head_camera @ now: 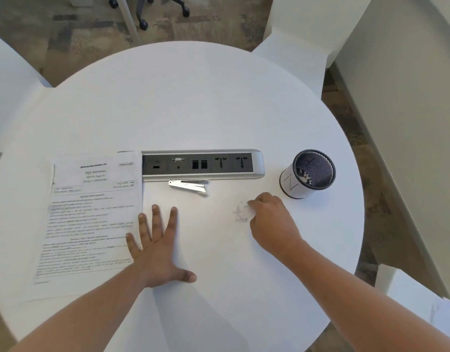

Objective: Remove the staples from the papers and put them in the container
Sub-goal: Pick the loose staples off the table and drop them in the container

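Printed papers (91, 217) lie flat on the left of the round white table (193, 102). My left hand (157, 247) rests palm down with fingers spread, its fingertips overlapping the papers' right edge. My right hand (272, 219) is right of centre, fingers pinched together on the table top, with a tiny dark speck, possibly a staple (247, 203), at the fingertips. A metal staple remover (187, 186) lies below the socket strip. The black mesh container (309, 172), wrapped in white paper, is tilted at the right, a short way beyond my right hand.
A silver and black socket strip (203, 164) is set into the table's middle. White chairs surround the table, one at the far right (307, 34). More paper (422, 308) lies on a seat at the lower right. Office chair wheels (142, 24) stand on the carpet behind.
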